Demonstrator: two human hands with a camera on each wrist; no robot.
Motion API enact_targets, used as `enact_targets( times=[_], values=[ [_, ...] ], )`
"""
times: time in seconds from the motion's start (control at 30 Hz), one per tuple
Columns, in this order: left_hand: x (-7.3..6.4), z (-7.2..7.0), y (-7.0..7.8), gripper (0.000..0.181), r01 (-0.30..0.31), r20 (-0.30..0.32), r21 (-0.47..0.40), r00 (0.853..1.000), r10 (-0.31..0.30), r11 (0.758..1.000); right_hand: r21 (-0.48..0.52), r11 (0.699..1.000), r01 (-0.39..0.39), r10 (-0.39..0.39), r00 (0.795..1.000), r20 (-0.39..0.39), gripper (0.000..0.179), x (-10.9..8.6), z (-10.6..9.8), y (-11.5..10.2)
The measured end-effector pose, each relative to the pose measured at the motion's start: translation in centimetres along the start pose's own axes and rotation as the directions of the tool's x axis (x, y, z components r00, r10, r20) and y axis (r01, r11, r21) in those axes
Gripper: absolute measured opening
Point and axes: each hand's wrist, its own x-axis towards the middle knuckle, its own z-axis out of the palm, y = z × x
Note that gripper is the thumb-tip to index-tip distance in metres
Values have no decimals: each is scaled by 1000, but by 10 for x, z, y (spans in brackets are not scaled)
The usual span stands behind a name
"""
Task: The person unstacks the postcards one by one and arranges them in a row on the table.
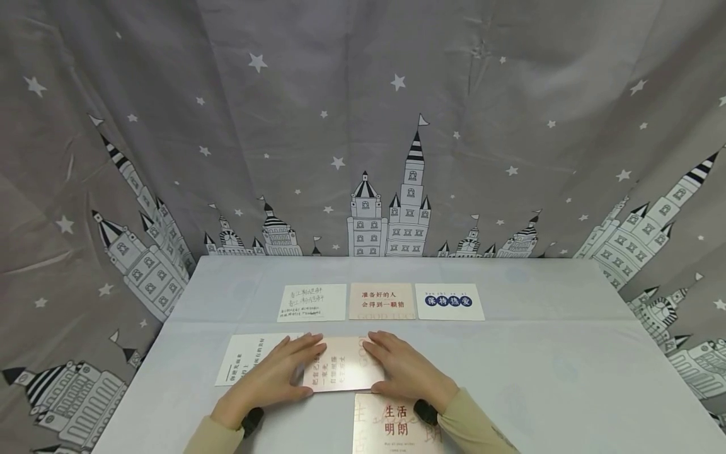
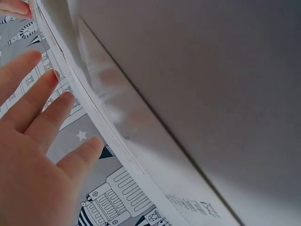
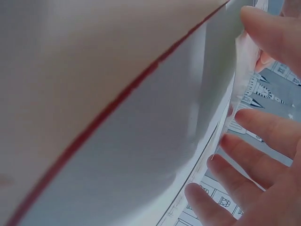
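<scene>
A pale pink card with sideways red lettering lies on the white table between the two hands. At its left edge, my left hand has its fingers extended, with thumb and fingertips right by the card. Opposite, my right hand touches the right edge with relaxed, spread fingers. The left wrist view shows the fingers apart and fairly straight; the right wrist view shows similarly spread fingers. Partly under the left hand lies a white card with black writing. A pink card sits below the right hand, partly covered by the forearm.
Along the back lie a white handwritten card, a pink card with red text and a white card with blue circles. The white table meets a grey castle-print curtain behind.
</scene>
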Motion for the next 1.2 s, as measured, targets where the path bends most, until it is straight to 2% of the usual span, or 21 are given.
enact_targets(
  times=[0.53, 0.8, 1.2],
  values=[
    [9, -2, -13, 72, 46, 55, -44, 998, -43, 998, 26, 999, -25, 24, 999, 26, 75, 15, 3, 5],
    [12, -4, -13, 73, 64, 78, -29, 995, -61, 998, 33, 999, -11, 10, 1000, 10, 75, 19, 3, 7],
    [16, -5, -14, 74, 106, 119, -42, 988, -101, 993, 39, 999, -35, 33, 999, 39, 74, 20, 0, 4]
  ],
)
